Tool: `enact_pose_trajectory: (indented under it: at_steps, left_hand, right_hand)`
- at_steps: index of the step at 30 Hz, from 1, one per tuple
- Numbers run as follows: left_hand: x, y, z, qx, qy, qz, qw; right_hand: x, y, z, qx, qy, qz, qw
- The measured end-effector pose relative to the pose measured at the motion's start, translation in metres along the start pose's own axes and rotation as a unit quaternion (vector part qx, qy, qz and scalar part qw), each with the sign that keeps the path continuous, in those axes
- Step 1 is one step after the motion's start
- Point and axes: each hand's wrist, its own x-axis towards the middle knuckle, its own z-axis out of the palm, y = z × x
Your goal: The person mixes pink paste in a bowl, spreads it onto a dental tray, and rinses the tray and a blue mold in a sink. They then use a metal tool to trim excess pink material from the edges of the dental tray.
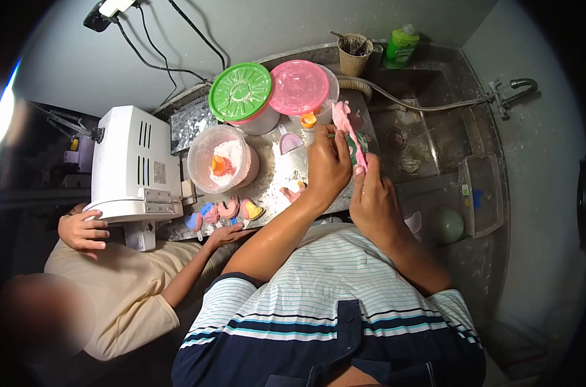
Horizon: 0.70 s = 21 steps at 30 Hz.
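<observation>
My right hand (pixel 372 197) is closed round the handle of a pink spatula (pixel 361 157), which points up and away from me. Pink paste (pixel 343 117) clings to its far end. Just left of it, my left hand (pixel 330 161) has its fingers curled near the paste and a dark green item (pixel 352 147); what those fingers hold is mostly hidden. Left of my hands, a clear tub (pixel 196 161) contains pale powder and an orange scoop (pixel 221 166). Several scoops with pink paste (pixel 228 208) lie along the near edge of the metal counter (pixel 277 187).
Tubs with a green lid (pixel 240 91) and a pink lid (pixel 299 87) stand at the back. A white machine (pixel 135 168) is at the left, beside a seated person (pixel 125 284). To the right are a sink (pixel 403 135), a faucet (pixel 522 84) and a clear bin (pixel 483 193).
</observation>
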Motion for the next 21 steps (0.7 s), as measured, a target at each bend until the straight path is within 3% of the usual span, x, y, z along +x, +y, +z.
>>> enact_pose_trajectory:
  at_steps: [3,4,6,7,9,14,16,21]
  left_hand:
    - [-0.007,-0.004,-0.006,0.017,-0.041,0.017,0.999]
    - [-0.009,-0.011,-0.009,-0.011,-0.063,-0.021,0.998]
    - [-0.012,-0.018,-0.014,-0.143,-0.094,-0.117,0.978]
    - [-0.010,-0.009,-0.022,-0.143,-0.092,-0.117,0.978]
    - [-0.004,0.013,-0.042,-0.344,-0.186,-0.308,0.867]
    - [0.001,0.031,-0.064,-0.336,-0.208,-0.332,0.857]
    - [0.003,0.031,-0.071,-0.352,-0.221,-0.343,0.842]
    - [0.001,0.026,-0.079,-0.324,-0.200,-0.361,0.851]
  right_hand:
    - [0.004,0.003,-0.001,0.028,-0.007,-0.018,0.999]
    - [0.010,-0.001,-0.012,0.003,-0.033,0.035,0.999]
    - [0.019,0.014,-0.028,-0.035,-0.004,-0.030,0.999]
    - [0.023,0.024,-0.033,-0.055,0.008,-0.073,0.996]
    - [0.024,0.039,-0.040,-0.057,-0.009,-0.100,0.993]
    - [0.030,0.060,-0.036,-0.096,0.005,-0.221,0.971]
    - [0.031,0.065,-0.031,-0.186,0.038,-0.248,0.950]
    - [0.012,0.102,-0.009,-0.131,0.032,-0.207,0.969]
